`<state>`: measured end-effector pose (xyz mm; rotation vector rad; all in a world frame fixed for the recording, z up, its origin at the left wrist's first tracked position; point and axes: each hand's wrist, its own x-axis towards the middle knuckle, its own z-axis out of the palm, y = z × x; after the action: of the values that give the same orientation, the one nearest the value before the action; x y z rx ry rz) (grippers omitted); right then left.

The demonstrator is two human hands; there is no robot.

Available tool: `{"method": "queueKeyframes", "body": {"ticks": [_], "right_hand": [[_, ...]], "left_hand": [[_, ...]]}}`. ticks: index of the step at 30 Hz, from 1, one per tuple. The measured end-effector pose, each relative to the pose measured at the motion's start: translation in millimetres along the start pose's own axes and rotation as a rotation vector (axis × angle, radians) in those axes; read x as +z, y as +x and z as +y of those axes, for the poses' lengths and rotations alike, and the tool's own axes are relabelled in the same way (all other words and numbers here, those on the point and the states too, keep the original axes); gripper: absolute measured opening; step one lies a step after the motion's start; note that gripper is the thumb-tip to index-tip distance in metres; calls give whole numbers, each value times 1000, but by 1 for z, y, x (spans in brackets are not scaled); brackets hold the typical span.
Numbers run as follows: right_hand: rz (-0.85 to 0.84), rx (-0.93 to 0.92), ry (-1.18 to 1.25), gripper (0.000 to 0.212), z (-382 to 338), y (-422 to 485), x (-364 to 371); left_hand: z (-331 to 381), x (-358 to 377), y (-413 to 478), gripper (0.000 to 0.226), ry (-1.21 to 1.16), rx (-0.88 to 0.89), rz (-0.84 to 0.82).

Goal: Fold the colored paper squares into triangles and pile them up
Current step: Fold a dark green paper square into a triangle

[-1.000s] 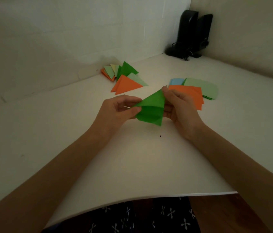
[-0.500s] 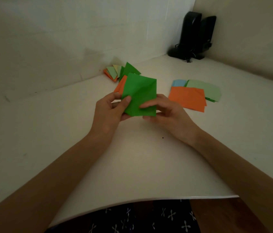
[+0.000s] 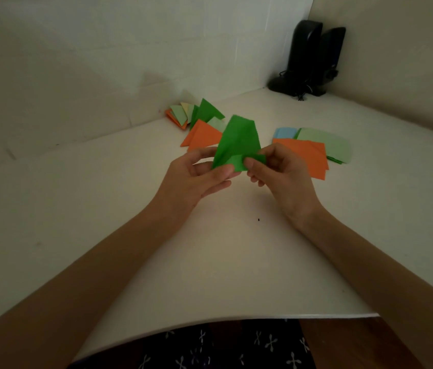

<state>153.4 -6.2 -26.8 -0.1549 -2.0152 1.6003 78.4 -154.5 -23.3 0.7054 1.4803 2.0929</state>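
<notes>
- Above the desk point(image 3: 210, 262), the left hand point(image 3: 196, 179) and right hand point(image 3: 284, 179) each pinched the green paper point(image 3: 236, 139) by its lower edge, fingers point(image 3: 250, 164) curled tight on it.
- Half a second before, that sheet stood open and flat; now its lower corner was turned up, so the fold looked begun, not creased.
- The triangle pile point(image 3: 202, 131) at eleven o'clock and unfolded squares point(image 3: 314, 153) at two o'clock lay unchanged.

Dim, warm light, soft shadows, wide-angle bending at edges, slightly soft focus
</notes>
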Motion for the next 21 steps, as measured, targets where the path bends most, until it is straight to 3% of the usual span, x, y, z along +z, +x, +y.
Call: {"method": "queueKeyframes", "body": {"ticks": [8, 13, 18, 21], "right_hand": [[15, 110, 213, 28, -1, 0, -3], [-41, 108, 214, 35, -2, -1, -5], [-190, 70, 110, 56, -8, -2, -8], [-223, 34, -10, 36, -6, -1, -6]], "left_hand": [[-1, -2, 1, 26, -35, -54, 6], [3, -1, 2, 29, -86, -115, 35], [9, -7, 3, 33, -138, -118, 117], [10, -10, 4, 28, -124, -152, 75]]}}
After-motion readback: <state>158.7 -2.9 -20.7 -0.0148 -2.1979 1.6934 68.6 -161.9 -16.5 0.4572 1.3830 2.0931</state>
